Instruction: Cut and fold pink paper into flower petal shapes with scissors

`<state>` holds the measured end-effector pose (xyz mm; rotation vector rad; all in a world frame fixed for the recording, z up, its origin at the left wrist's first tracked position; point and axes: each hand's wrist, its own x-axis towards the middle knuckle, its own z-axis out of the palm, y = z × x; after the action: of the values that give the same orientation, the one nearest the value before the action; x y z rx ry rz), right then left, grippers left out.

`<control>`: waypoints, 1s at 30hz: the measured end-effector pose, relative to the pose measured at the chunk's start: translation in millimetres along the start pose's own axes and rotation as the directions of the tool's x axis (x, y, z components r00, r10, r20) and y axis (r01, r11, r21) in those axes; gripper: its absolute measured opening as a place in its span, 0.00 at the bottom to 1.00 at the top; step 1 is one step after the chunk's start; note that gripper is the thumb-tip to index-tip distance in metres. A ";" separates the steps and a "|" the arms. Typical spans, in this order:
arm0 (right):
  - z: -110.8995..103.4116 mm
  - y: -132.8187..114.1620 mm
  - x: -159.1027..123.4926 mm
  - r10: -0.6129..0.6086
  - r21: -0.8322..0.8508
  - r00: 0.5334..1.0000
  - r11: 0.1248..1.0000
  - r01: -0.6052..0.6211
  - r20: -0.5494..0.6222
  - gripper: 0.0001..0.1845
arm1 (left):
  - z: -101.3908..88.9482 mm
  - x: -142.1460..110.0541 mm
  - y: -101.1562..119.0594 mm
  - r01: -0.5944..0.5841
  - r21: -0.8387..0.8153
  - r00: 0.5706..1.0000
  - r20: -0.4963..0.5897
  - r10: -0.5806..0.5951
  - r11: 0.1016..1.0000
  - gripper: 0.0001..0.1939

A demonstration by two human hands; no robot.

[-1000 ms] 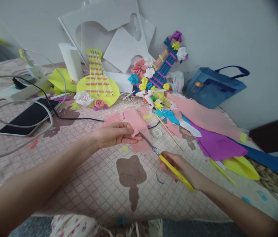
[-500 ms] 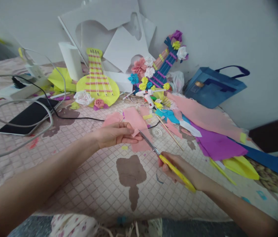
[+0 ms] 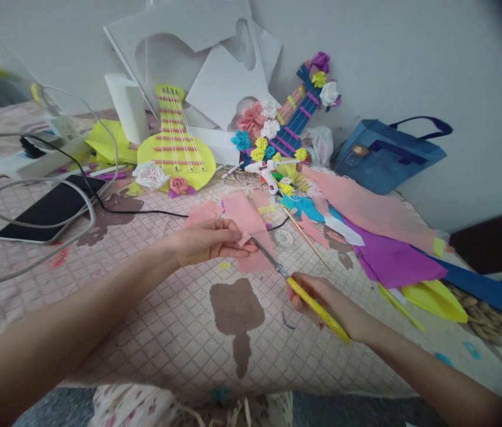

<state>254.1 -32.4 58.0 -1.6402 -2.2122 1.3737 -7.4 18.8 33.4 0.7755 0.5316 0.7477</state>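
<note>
My left hand (image 3: 209, 242) is closed in a pinch on a small piece of pink paper (image 3: 244, 238), held just above the quilted cloth. My right hand (image 3: 324, 299) is wrapped round the yellow handles of a pair of scissors (image 3: 301, 290). The metal blades point up and left and meet the pink piece at my left fingertips. More pink paper (image 3: 246, 216) lies flat right behind my left hand.
Paper sheets in pink (image 3: 367, 209), purple (image 3: 391, 258), blue and yellow spread to the right. A glue gun (image 3: 269, 172), a yellow paper guitar (image 3: 175, 151), a flowered blue guitar (image 3: 293, 118), white cut boards, a blue bag (image 3: 384, 153), a phone (image 3: 50, 207) and cables lie around.
Almost nothing differs. The view has shifted very slightly; both hands hold the same pose with the scissors at the pink paper.
</note>
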 end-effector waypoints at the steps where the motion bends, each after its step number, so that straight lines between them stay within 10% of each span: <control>1: 0.1 -0.9 -0.4 0.005 0.005 1.000 1.000 -0.005 0.002 0.09 | -0.2 0.1 -0.2 -0.001 0.004 1.000 0.003 0.001 1.000 0.04; 30: -4.4 -16.3 -7.0 -0.021 0.189 0.994 0.982 0.000 0.110 0.18 | -0.2 0.4 -0.2 0.015 0.027 1.000 0.017 -0.015 1.000 0.04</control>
<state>247.4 -35.9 74.6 -1.5209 -2.0669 1.6536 -7.2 19.1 33.1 0.8013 0.5319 0.7207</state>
